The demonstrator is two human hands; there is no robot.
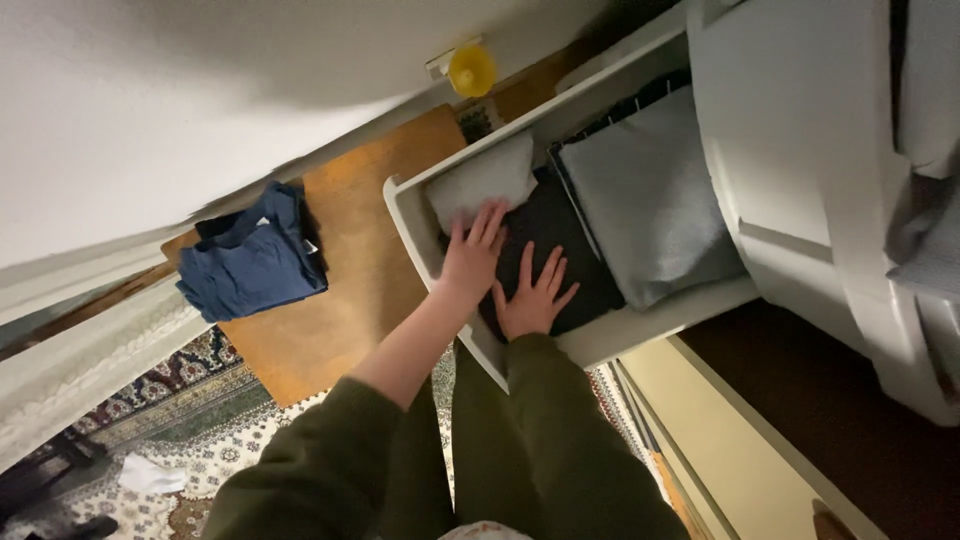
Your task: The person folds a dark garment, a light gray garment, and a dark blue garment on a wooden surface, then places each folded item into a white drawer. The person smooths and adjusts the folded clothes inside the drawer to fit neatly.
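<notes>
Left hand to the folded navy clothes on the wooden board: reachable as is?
Probably yes. The left hand rests in the open drawer; the navy clothes lie just beyond the drawer's side wall, on open board, nothing on top or between.

White wall (150, 100), patterned rug (190, 440), wooden floor (350, 260), dim light.

No packages, labels, signs or screens anywhere in view.

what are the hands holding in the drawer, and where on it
Nothing is gripped: left hand and right hand lie flat, fingers spread, on the dark folded garment.
</notes>
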